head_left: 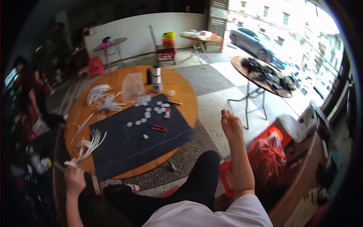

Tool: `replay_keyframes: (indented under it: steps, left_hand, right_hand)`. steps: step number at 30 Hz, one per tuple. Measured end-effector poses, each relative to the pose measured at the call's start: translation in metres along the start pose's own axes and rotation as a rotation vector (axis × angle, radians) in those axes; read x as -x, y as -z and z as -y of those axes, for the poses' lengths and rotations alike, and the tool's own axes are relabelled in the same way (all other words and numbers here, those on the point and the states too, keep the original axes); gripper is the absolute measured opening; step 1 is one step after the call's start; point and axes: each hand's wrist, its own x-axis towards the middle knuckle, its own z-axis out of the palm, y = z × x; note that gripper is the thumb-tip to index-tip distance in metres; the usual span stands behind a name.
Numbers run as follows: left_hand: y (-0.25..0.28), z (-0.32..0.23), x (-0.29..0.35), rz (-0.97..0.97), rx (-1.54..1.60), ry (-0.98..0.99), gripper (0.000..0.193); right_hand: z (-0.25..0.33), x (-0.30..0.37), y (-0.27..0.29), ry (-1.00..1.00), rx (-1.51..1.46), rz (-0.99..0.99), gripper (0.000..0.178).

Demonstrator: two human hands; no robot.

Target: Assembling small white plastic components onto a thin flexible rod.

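My left hand (75,181) is closed on a white strip (70,164) at the near left edge of the round wooden table (181,85). Beside it, a bundle of white strips (90,144) lies partly on a dark mat (140,142). My right hand (231,125) is raised off to the table's right, fingers curled; a small dark thing (223,112) shows at the fingertips, too small to name. Several white discs (138,122) are scattered over the mat, along with a red hand tool (159,128), a small red-and-white item (167,112) and a small white piece (145,136).
More white strips (107,104), a clear plastic bag (133,87) and a white-and-black cylinder (156,81) occupy the table's far side. At right stand a red plastic bag (267,151) and a table heaped with black material (264,73). A person (34,90) is at far left.
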Motion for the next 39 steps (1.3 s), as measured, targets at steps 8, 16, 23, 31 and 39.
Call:
replay_keyframes:
  steps: [8,16,23,31,39]
  left_hand:
    - [-0.016,0.204,0.071,0.078,0.088,0.313,0.006]
    - [-0.005,-0.002,0.0,0.043,0.639,0.366,0.007]
    - [-0.036,-0.134,-0.092,0.271,1.503,0.403,0.01]
    - [-0.036,-0.159,-0.076,0.282,1.413,0.305,0.006]
    - [-0.036,-0.164,-0.065,0.238,1.455,0.427,0.005]
  right_hand:
    - [0.245,0.034,0.209,0.893,0.105,-0.686,0.01]
    - [0.214,-0.008,0.154,0.697,0.93,-0.651,0.009]
    - [0.004,0.037,0.0,0.374,1.362,0.106,0.003]
    - [-0.133,0.122,-0.147,0.497,1.34,1.009,0.019]
    - [-0.164,0.111,-0.129,0.095,1.196,1.103,0.019]
